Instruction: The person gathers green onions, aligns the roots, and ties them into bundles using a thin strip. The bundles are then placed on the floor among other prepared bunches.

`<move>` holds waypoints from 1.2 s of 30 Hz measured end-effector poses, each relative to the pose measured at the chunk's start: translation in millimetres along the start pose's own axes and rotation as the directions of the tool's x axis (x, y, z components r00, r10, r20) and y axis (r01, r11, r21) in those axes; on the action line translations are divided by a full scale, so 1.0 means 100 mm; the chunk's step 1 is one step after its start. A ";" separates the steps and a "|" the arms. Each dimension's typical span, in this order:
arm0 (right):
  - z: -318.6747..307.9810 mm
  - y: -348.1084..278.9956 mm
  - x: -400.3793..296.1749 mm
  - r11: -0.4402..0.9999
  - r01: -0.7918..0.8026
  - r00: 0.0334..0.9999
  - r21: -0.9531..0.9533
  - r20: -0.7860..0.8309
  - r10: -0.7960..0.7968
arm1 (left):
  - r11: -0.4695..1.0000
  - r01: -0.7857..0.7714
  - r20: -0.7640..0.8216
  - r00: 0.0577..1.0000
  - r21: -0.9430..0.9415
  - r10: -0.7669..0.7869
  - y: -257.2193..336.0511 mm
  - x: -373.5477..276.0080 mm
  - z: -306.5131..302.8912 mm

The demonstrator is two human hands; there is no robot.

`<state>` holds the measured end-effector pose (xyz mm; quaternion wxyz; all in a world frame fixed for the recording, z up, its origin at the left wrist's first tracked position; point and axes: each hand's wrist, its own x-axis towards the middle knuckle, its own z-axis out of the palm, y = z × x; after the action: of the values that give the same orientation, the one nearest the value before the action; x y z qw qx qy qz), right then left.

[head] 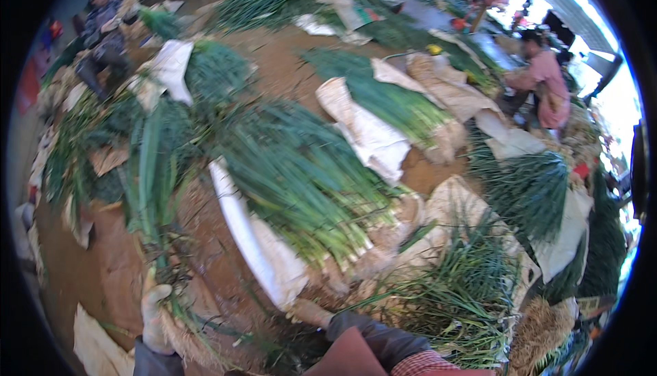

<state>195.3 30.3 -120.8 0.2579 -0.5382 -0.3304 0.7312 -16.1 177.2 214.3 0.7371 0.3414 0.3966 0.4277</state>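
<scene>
My left hand (156, 319), in a pale, soiled glove, grips a bunch of long green onions (149, 165) low down, near its roots (182, 337). The leaves of that bunch stretch away from me towards the far left. My right hand (310, 313) reaches out from a dark sleeve to the near corner of a white woven sack (272, 258). Its fingers are blurred, so their hold on the sack is unclear. Beside that sack lies a large bundle of green onions (308, 170), its pale stems and hairy roots (380, 253) pointing towards me and to the right.
Loose onion leaves (457, 283) cover a beige sack (441, 217) at right. Another onion bundle (385, 99) lies beyond a second white sack (364, 124). A person in pink (549, 83) crouches at far right. Another person (102, 52) sits far left. Brown, wet-looking ground (200, 227) shows between.
</scene>
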 end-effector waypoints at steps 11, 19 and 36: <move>0.18 0.06 -0.04 0.729 0.429 0.855 -0.533 -0.021 -0.518 | 0.965 0.200 0.211 0.949 0.170 -0.234 -0.95 0.67 1.07; -0.08 0.18 -0.02 0.735 0.378 0.917 -0.563 0.118 -0.380 | 0.823 0.440 -0.049 0.890 0.359 -0.454 -2.28 0.79 -0.35; -2.07 -1.09 -0.74 0.881 0.345 0.225 -0.325 -0.882 -0.413 | 0.734 0.524 -0.175 0.847 0.432 -0.502 -2.32 0.54 -0.81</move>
<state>416.8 89.4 -34.3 0.5524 -0.7678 -0.2627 0.1908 13.6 146.4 -33.8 0.7133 0.3745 0.5824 0.1080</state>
